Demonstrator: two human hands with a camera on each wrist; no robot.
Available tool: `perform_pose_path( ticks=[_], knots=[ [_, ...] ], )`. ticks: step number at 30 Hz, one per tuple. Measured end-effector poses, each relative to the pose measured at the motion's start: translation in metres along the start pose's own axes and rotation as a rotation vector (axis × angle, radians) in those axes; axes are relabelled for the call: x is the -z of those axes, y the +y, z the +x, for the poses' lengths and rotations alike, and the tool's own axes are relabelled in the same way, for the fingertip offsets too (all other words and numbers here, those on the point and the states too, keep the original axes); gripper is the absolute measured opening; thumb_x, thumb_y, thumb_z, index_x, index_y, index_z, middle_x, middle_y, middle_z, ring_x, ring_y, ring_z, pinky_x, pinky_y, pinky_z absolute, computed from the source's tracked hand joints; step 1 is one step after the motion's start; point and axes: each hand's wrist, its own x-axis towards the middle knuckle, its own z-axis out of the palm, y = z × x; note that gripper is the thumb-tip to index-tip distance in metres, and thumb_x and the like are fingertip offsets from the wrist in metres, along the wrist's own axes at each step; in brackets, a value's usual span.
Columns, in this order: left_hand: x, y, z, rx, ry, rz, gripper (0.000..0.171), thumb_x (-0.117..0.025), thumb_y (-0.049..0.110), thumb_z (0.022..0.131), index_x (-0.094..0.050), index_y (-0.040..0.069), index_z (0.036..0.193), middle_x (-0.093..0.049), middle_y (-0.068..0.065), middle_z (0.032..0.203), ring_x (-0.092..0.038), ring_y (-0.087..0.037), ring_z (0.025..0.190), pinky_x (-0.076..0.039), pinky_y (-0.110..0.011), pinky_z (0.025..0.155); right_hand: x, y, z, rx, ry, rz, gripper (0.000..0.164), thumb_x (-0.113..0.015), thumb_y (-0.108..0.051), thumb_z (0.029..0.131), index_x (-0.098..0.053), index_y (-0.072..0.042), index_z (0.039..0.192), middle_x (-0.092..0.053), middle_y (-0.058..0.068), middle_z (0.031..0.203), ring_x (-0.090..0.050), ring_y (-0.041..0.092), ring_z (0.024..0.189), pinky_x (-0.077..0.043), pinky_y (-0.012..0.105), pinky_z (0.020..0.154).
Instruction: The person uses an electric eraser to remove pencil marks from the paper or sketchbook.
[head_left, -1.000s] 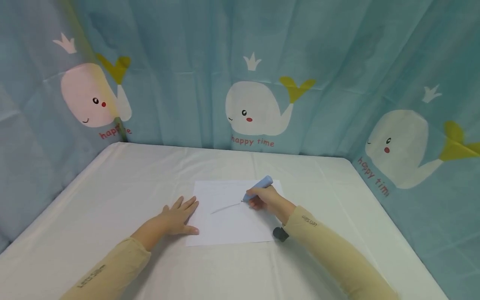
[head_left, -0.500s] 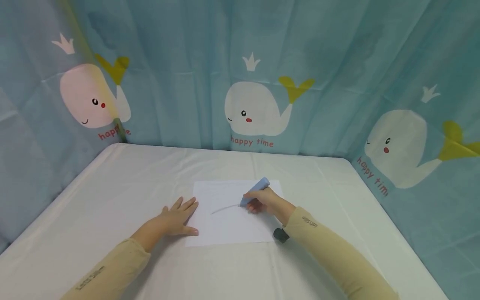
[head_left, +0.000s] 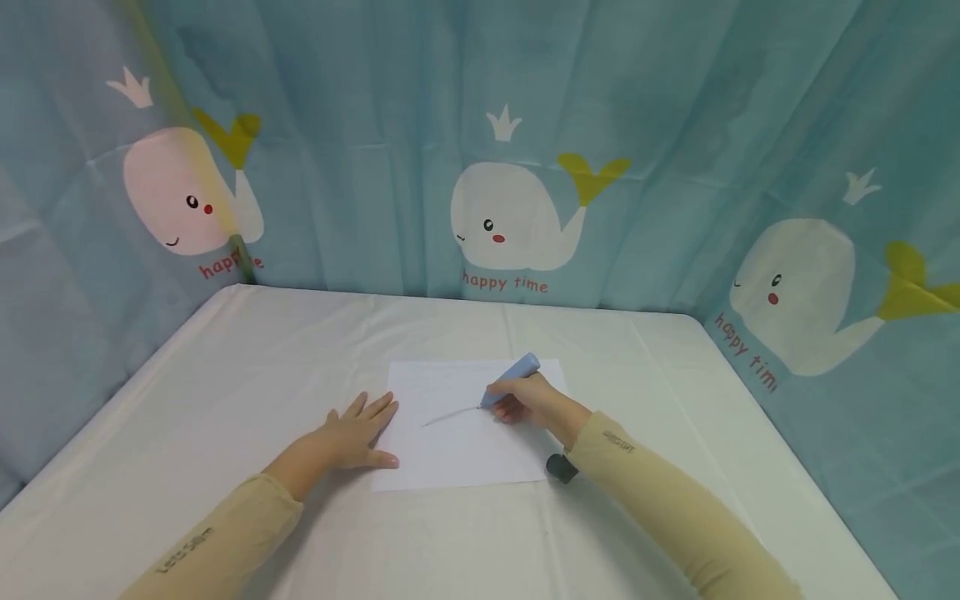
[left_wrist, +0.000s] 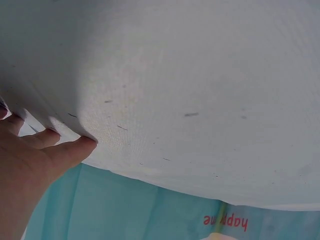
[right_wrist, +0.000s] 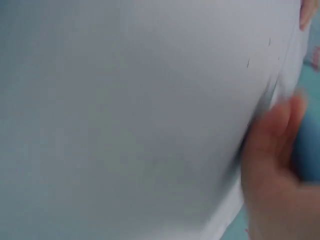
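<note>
One thick light-blue pen, gripped in right hand; white rectangular paper sheet beneath; left hand spread at its edge.

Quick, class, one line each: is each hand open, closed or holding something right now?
Left hand: open, fingers spread across the left edge of the paper.
Right hand: closed, holding the blue pen-like tool.
</note>
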Motion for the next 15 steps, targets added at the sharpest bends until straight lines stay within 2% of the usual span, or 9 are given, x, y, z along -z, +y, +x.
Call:
perform_pose_path(
  ticks=[7, 15],
  knots=[
    [0.0036, 0.0026, -0.0022, -0.005, -0.004, -0.002, 0.096, -0.069, 0.05, 0.084, -0.026, -0.004, 0.15, -0.014, -0.022, 0.158, -0.003, -0.054, 0.141, -0.006, -0.08, 0.099, -0.0052, -0.0041, -0.0011, -0.018, 0.02, -0.011, 0.028, -0.068, -0.009, 0.088, -0.059, 0.008, 0.107, -0.063, 0.009, 0.067, -0.059, 0.014, 0.052, -0.051, 0.023, 0.054],
    [0.0004, 0.002, -0.0002, -0.007, 0.009, 0.001, 0.095, -0.07, 0.05, 0.084, -0.027, -0.004, 0.15, -0.016, -0.022, 0.158, -0.005, -0.054, 0.141, -0.008, -0.08, 0.099, -0.003, -0.0029, -0.0012, -0.006, 0.047, -0.002, 0.027, -0.069, -0.008, 0.086, -0.059, 0.007, 0.106, -0.063, 0.009, 0.067, -0.059, 0.014, 0.052, -0.051, 0.024, 0.054]
  ],
)
